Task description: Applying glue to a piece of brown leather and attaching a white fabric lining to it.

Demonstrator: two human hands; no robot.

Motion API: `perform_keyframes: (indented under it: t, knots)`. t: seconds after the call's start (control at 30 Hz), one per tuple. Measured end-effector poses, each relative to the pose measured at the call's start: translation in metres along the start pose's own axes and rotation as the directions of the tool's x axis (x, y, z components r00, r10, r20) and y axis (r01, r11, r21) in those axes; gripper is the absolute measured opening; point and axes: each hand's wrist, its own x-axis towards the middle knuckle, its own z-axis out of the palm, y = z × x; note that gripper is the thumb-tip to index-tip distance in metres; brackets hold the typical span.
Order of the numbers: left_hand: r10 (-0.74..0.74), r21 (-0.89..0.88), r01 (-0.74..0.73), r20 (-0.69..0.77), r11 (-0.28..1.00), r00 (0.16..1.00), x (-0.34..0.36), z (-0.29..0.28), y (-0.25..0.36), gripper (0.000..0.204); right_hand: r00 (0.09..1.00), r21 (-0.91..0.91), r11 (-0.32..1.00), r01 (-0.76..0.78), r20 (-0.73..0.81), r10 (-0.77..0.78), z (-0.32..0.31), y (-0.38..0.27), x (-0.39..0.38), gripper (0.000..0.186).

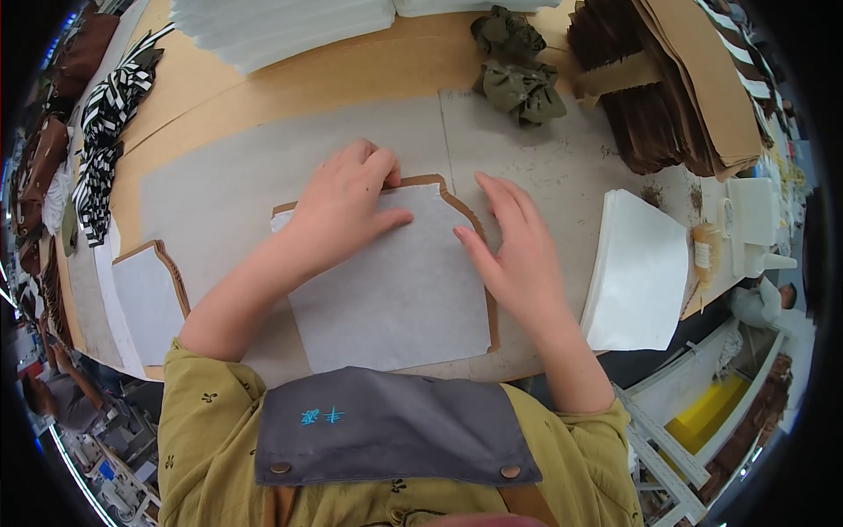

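In front of me lies a white sheet (395, 290) on a brown piece (453, 195), whose edge shows along the far and right sides. My left hand (351, 195) rests over the far edge, its fingers bent and its thumb stretched out on the white sheet. Nothing shows gripped in it, though its fingertips are partly hidden. By the right edge, my right hand (520, 250) is open, thumb apart from the fingers. Its fingertips are close to the brown border; whether they touch it I cannot tell.
A smaller white-topped brown stack (151, 285) lies left, a white sheet stack (639, 272) right. Dark green bunched cloth (522, 92) and brown stacked pieces (645, 114) stand at the far right. Striped cloth (105, 132) lies far left, near white layered sheets (281, 26). A small bottle (705, 250) stands at the right edge.
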Motion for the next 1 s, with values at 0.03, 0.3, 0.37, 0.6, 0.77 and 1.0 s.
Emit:
perform_keyframes:
  t: [0.03,0.3,0.37,0.6,0.77,1.0]
  knots:
    - [0.0,-0.005,0.0,0.002,1.0,1.0,-0.001,-0.001,0.002,0.041,0.999,0.007,0.999,-0.031,0.02,0.031,0.0,-0.002,0.002,0.057]
    - [-0.019,-0.026,0.021,0.075,0.999,0.997,0.001,-0.003,0.0,0.037,0.971,0.1,0.969,-0.225,0.101,0.215,0.004,-0.005,0.013,0.047]
    - [0.025,-0.037,-0.025,0.017,0.999,1.0,0.0,-0.001,-0.002,0.036,0.968,0.103,0.967,-0.235,0.112,0.224,0.004,-0.001,0.016,0.044]
    - [0.031,-0.445,0.022,0.111,0.895,0.993,0.005,0.0,-0.013,0.032,0.982,0.223,0.96,-0.169,0.122,0.145,0.002,0.001,0.029,0.019]
    - [0.015,-0.475,0.034,0.098,0.879,0.995,0.004,-0.004,-0.01,0.036,0.934,0.348,0.873,-0.342,0.232,0.273,0.007,0.001,0.038,0.019]
    - [0.095,-0.523,-0.163,-0.154,0.837,0.984,0.004,0.013,-0.007,0.023,0.885,0.566,0.681,-0.464,0.333,0.326,0.012,0.01,0.038,0.023]
